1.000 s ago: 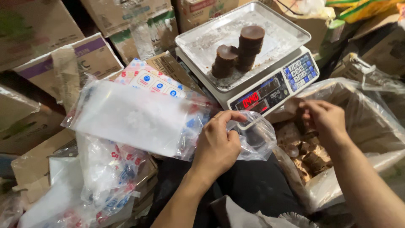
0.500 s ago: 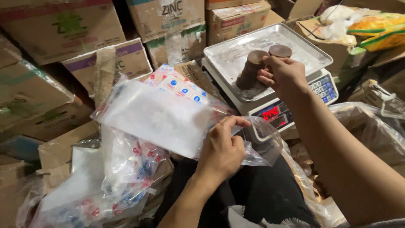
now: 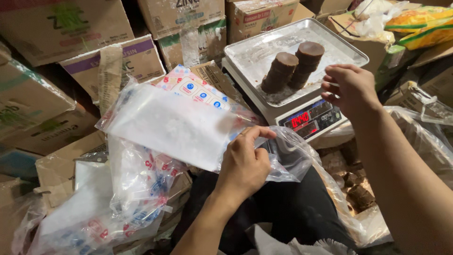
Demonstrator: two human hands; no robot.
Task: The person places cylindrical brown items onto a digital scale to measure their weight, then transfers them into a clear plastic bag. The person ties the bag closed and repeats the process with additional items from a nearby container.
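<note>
Our left hand [image 3: 245,165] has its fingers [image 3: 257,133] clenched on the mouth of a clear plastic bag [image 3: 288,158], thumb and forefinger pinching the rim so the bag hangs open over our lap. Just beside it, on the left, lies a stack of clear bags [image 3: 170,125] with red and blue print, spilling over cardboard boxes [image 3: 61,28].

Our right hand [image 3: 351,87] hovers at the near right edge of the metal weighing tray [image 3: 250,52], fingers loosely curled and grasping nothing that we can see. Two stacks of dark brown round discs [image 3: 292,66] stand side by side on the tray, touching each other. The tray sits on a digital scale [image 3: 311,118], whose red display is lit. Below our right forearm, a plastic-lined box [image 3: 420,137] holds more brown pieces [image 3: 358,189].
</note>
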